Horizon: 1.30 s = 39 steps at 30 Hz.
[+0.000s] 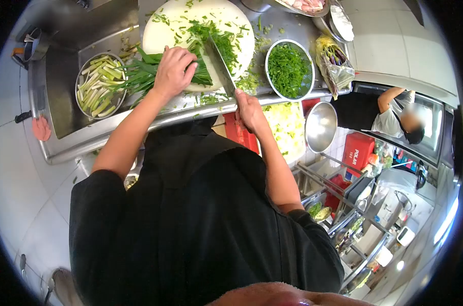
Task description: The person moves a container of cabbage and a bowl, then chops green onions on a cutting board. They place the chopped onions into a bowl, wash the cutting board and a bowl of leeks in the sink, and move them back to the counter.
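My left hand (174, 71) presses down on a bunch of long green leaves (141, 74), like scallion or chive tops, with its fingers curled over them. In my right hand (249, 111) is the handle of a cleaver (221, 64), its wide blade angled across the round, pale cutting board (162, 40). Chopped greens (230, 45) lie along the blade's far side and are scattered over the board. To the right, a white-rimmed colander (313, 81) holds more finely chopped greens (288, 69).
Left, a bowl of pale cut stalks (100, 84) sits in the steel sink (63, 99). Right are a plastic bag with dark vegetables (333, 61), an empty metal bowl (321, 127) and a tub of chopped pale vegetables (283, 130). Another person (392, 115) stands far right, near a shelf rack (338, 191).
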Tool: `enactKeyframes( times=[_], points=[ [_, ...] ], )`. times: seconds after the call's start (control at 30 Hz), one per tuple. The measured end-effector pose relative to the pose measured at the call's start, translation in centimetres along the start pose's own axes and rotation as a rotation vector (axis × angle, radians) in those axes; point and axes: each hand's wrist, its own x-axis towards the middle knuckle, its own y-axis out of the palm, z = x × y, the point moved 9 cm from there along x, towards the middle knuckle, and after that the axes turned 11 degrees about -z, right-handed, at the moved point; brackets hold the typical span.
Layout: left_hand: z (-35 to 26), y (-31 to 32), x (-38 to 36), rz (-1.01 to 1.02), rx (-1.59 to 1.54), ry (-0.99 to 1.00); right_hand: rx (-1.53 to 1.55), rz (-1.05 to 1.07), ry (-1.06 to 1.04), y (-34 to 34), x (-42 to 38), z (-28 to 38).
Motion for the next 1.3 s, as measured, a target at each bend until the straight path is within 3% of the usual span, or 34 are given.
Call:
enactKeyframes(
  times=[0.2, 0.4, 0.63, 0.77, 1.0, 1.07, 1.17, 1.3],
  points=[
    [0.0, 1.3, -0.5, -0.022, 0.164, 0.06, 0.074, -0.019, 0.023, 0.3, -3.4, 3.6],
    [0.3, 2.1, -0.4, 0.007, 0.207, 0.049, 0.044, -0.05, -0.108, 2.2, -3.8, 2.0],
    [1.3, 2.7, -0.9, 0.046, 0.133, -0.018, -0.185, -0.055, -0.26, 4.9, 1.4, 6.7],
    [1.4, 2.0, -0.7, -0.022, 0.101, 0.002, -0.1, -0.023, -0.163, 4.0, 3.4, 6.5],
    [1.0, 1.8, -0.5, -0.032, 0.14, 0.02, -0.13, -0.041, -0.17, 0.9, -3.6, 6.1],
    [1.1, 1.9, -0.4, 0.0, 0.131, 0.016, -0.114, -0.121, -0.25, 1.9, -3.4, 5.1],
    [1.5, 2.6, -0.1, 0.097, 0.169, -0.028, -0.164, 0.009, -0.228, 5.1, 1.2, 6.9],
    [1.7, 2.3, -0.1, 0.016, 0.119, -0.026, -0.064, 0.027, -0.156, 4.1, 1.3, 3.1]
  ],
)
